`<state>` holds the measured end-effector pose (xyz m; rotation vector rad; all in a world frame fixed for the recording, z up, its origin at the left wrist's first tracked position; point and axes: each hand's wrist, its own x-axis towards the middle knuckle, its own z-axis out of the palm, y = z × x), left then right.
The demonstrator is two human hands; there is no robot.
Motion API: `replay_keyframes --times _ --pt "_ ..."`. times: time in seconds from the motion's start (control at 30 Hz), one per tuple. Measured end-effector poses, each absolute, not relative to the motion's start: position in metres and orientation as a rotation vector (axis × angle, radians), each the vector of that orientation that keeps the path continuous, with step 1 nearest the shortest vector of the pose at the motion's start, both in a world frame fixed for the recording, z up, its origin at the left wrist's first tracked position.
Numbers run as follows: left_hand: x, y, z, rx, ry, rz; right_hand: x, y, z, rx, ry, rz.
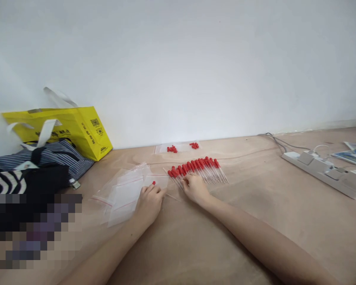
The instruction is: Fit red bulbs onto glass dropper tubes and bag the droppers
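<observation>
At my left fingers [150, 190], a small piece [154, 183] is showing red. Beyond my right fingers [187, 180], caps [201, 163] are glowing red above whitish sticks [209, 174]. Left of my fingers, clear bags [127, 190] are carrying red lines, a carrier bag [77, 118] is blazing yellow with black print, and a cloth bag [74, 162] is wearing dark-and-white stripes.

Table [172, 253]: wood look, pale brown, mostly smooth, low sheen, visible grain. Zip bags [126, 194]: thin see-through plastic, slightly glossy. Red caps [207, 159]: look like smooth plastic or rubber, can't tell which. Sticks [223, 174]: thin, whitish, material unclear. Yellow bag [86, 130]: smooth sheet, paper or fabric unclear. Striped bag [77, 158]: soft matt cloth. Black bag [49, 180]: matt cloth. Power strip [299, 163]: smooth white plastic. Wall [195, 79]: matt, mostly smooth.
</observation>
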<state>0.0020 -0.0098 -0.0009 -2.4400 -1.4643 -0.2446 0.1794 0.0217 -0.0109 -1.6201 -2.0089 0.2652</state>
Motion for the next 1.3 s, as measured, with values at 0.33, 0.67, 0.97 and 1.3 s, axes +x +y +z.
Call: replay_keyframes --times 0.33,0.67,0.97,1.3 --pt "0.011 0.034 0.009 -2.517 -1.192 -0.102 0.152 0.042 -0.004 -1.842 -1.936 0.178" --pt "0.000 0.068 0.007 -2.597 -1.337 -0.324 0.161 0.030 -0.013 -1.684 -1.979 0.095" --pt "-0.027 0.109 0.022 -2.734 -1.367 -0.253 0.199 -0.012 -0.023 -1.424 -2.081 0.100" --pt "-0.028 0.116 0.025 -2.720 -1.302 -0.077 0.223 -0.025 -0.024 -1.413 -2.033 0.108"
